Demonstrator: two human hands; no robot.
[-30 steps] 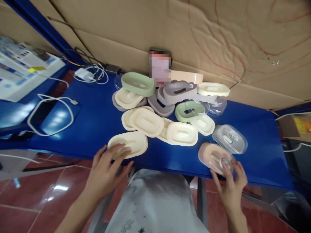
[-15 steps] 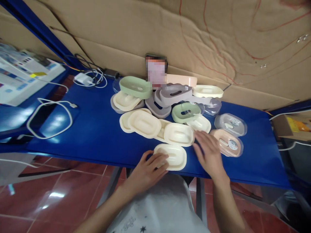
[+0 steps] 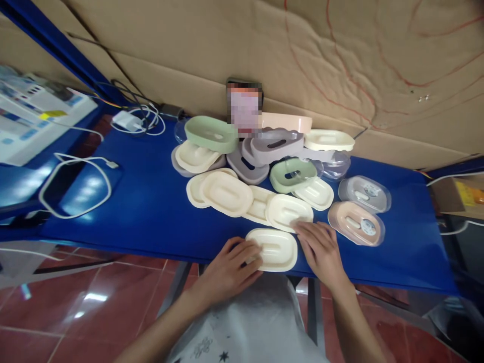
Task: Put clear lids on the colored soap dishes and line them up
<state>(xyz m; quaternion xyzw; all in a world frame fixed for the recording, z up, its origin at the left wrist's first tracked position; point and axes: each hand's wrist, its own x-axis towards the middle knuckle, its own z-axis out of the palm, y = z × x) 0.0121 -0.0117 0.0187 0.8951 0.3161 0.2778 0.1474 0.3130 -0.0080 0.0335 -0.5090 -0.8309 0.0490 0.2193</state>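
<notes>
A cream oval soap dish [image 3: 278, 250] lies flat at the front edge of the blue table. My left hand [image 3: 236, 264] rests on its left end, fingers spread and stretched out. Just behind lies a second cream dish [image 3: 288, 210], whose front right rim is touched or nearly touched by the fingertips of my right hand [image 3: 319, 247]. Those fingers are extended, with nothing visibly gripped. Further left, another cream dish [image 3: 227, 193] overlaps paler pieces. A small cream dish [image 3: 315, 194] sits partly under a green dish [image 3: 291, 175].
Grey dishes [image 3: 278, 143] and a green dish [image 3: 209, 133] are heaped at the back, before a propped phone [image 3: 245, 108]. Two clear-covered dishes, one peach [image 3: 353, 222], one grey [image 3: 365, 194], lie to the right. A white cable [image 3: 109, 186] loops at left.
My right hand has moved down and left, closer to the front dish. My left hand stays on that dish. The view has shifted slightly.
</notes>
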